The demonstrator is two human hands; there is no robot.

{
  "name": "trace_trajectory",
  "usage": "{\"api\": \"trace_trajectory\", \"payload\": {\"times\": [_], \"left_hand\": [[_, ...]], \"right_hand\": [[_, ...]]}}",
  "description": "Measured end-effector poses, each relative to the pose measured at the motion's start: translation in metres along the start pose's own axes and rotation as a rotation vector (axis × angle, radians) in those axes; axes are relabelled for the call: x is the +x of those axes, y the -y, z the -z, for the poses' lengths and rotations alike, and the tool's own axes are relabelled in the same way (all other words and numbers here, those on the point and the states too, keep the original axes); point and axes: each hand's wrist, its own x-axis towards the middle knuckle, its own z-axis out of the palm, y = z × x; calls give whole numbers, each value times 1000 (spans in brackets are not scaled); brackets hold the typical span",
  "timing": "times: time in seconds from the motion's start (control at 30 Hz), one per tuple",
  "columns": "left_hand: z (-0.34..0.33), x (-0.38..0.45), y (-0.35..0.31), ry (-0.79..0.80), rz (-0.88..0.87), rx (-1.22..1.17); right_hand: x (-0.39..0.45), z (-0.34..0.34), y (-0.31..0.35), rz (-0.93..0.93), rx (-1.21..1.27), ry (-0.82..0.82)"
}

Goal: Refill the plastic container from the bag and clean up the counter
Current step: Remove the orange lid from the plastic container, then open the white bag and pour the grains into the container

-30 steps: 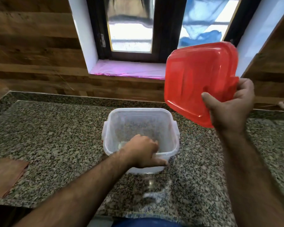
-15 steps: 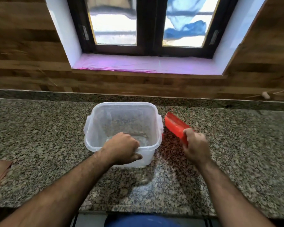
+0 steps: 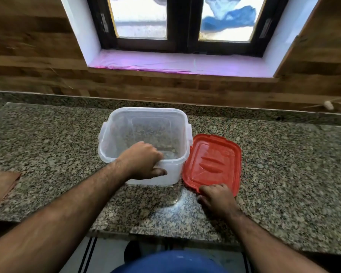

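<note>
The granite counter [image 3: 283, 164] carries everything, and the clear plastic container [image 3: 146, 123] serves as landmark, standing open near the counter's middle, below the window [image 3: 181, 22]. It looks nearly empty — only a thin scatter of something on its floor, too blurred to name. Just right of the container, touching or almost touching its wall, the red lid [image 3: 213, 162] lies flat on the stone. Far left of the container, at the counter's edge, sits a brown flat thing [image 3: 0, 184], unclear what. No bag is in view.

The left hand [image 3: 144, 162] grips the container's near rim, fingers curled inside and thumb outside. The right hand [image 3: 215, 196] rests at the lid's near edge, fingers bent onto it; whether it pinches the lid or merely touches, I cannot tell.

Likely risk — the light, empty container could tip or skid on the polished stone during pouring if the left hand lets go, and spill would land on the lid close beside it.
</note>
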Motion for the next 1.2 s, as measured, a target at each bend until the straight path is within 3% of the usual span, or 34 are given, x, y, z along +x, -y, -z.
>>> {"api": "trace_trajectory", "payload": {"times": [0.07, 0.17, 0.23, 0.3, 0.43, 0.7, 0.83, 0.97, 1.07, 1.2], "left_hand": [[3, -5, -1, -84, 38, -88], [16, -16, 2, -308, 231, -471], [27, -23, 10, -458, 377, -639], [38, -32, 26, -597, 504, -726], [68, -60, 78, -753, 683, -715], [175, -165, 238, -938, 904, -426], [239, -238, 343, -1049, 1003, -321], [291, -311, 450, -1043, 1086, -175], [316, -366, 528, -1035, 1110, 28], [348, -429, 613, -1144, 1154, 168]], "right_hand": [[6, 13, 6, -92, 177, -144], [38, 68, 26, -149, 558, -505], [67, 119, 50, -20, 618, -690], [96, 165, 81, 183, 535, -773], [164, 240, 154, 434, 379, -714], [312, 354, 305, 551, 94, -570], [371, 407, 412, 650, 8, -619], [439, 449, 534, 771, -58, -543], [496, 480, 629, 782, -54, -496], [578, 524, 742, 738, -125, -579]]}}
